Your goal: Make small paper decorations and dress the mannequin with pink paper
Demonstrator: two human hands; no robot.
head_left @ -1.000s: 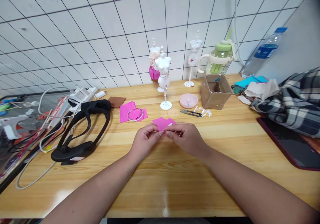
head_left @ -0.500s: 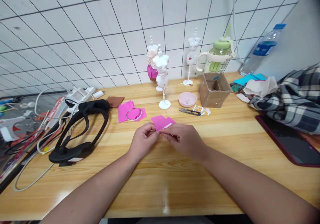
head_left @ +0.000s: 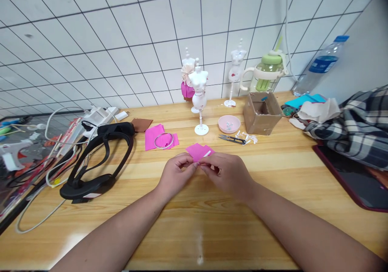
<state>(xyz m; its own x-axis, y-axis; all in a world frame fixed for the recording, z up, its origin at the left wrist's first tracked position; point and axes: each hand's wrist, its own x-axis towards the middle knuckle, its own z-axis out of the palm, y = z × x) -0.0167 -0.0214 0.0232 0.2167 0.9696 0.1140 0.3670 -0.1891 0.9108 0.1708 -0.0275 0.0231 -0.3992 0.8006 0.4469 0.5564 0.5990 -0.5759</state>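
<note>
My left hand and my right hand meet over the wooden table, their fingertips pinched close together on a piece of pink paper. A narrow white strip lies on this paper by my right fingers; the near edge of the paper is hidden under both hands. Just beyond stands a small white dress form. Thread snips rest to the right of it, beside white scraps. More pink pieces lie to the left with a metal ring on them.
A black headset frame and cables fill the left side. At the back are a pink dish, a cardboard box, a green-lidded jug and two other dress forms. A tablet and plaid cloth occupy the right.
The whole view has shifted slightly, so things sit a little lower and to the right. Both hands keep their pinch on the pink paper, with only small finger movement.
</note>
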